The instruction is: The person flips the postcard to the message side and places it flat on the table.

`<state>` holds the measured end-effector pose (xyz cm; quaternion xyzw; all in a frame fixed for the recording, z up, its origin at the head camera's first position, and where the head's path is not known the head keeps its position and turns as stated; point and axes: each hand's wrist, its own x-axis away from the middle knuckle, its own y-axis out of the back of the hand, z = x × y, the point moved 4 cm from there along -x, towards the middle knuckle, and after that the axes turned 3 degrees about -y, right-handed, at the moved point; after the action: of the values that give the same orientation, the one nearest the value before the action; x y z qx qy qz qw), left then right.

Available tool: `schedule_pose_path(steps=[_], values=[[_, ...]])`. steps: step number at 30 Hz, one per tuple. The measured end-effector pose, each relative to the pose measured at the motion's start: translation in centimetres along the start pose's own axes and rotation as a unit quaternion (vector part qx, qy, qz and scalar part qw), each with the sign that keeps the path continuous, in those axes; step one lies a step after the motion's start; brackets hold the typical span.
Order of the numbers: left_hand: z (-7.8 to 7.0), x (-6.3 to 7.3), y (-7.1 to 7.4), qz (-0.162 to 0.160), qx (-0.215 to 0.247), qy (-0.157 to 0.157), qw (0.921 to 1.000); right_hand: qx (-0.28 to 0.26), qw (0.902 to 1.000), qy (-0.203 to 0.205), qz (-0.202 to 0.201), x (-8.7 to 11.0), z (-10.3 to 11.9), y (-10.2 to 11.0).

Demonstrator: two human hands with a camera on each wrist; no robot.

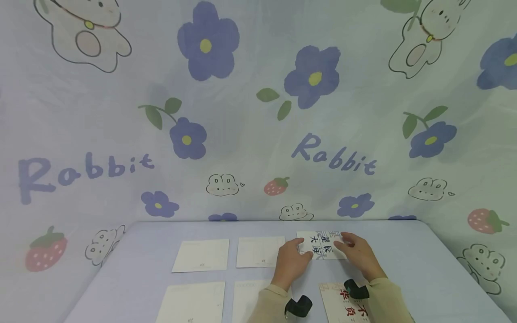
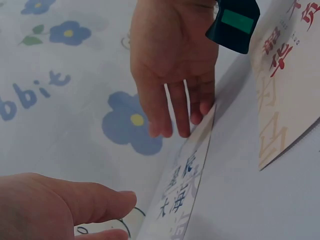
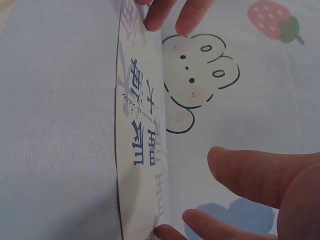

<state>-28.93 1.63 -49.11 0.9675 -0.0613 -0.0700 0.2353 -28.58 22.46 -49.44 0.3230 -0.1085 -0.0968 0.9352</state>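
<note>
A white postcard with dark blue characters [image 1: 321, 247] lies at the back of the table, right of centre. At its left edge is my left hand [image 1: 291, 264], with thumb and index finger spread at the card. My right hand [image 1: 361, 256] is at the opposite edge, fingertips by the corner. The left wrist view shows the right fingers [image 2: 177, 107] extended down to the card's end. In the right wrist view the right thumb [image 3: 245, 172] stands apart from the card. A cream postcard with red characters [image 1: 333, 305] lies nearer, partly hidden by the right wrist.
To the left, several pale cards lie in two rows: two back cards [image 1: 202, 256] [image 1: 260, 249] and two front cards [image 1: 193, 299] [image 1: 247, 298]. The left arm partly covers one. A printed rabbit-and-flower cloth [image 1: 242, 112] hangs behind the table [image 1: 420, 273].
</note>
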Motion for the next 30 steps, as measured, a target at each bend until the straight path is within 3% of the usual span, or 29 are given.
schedule_pose_path(steps=[14, 30], values=[[0.23, -0.17, 0.01, -0.011, 0.010, -0.010, 0.9998, -0.018, 0.9998, 0.006, -0.006, -0.05, -0.05, -0.06], [0.28, -0.50, 0.49, -0.076, 0.029, -0.024, 0.9964, -0.034, 0.9982, 0.024, -0.042, 0.12, 0.02, 0.52]])
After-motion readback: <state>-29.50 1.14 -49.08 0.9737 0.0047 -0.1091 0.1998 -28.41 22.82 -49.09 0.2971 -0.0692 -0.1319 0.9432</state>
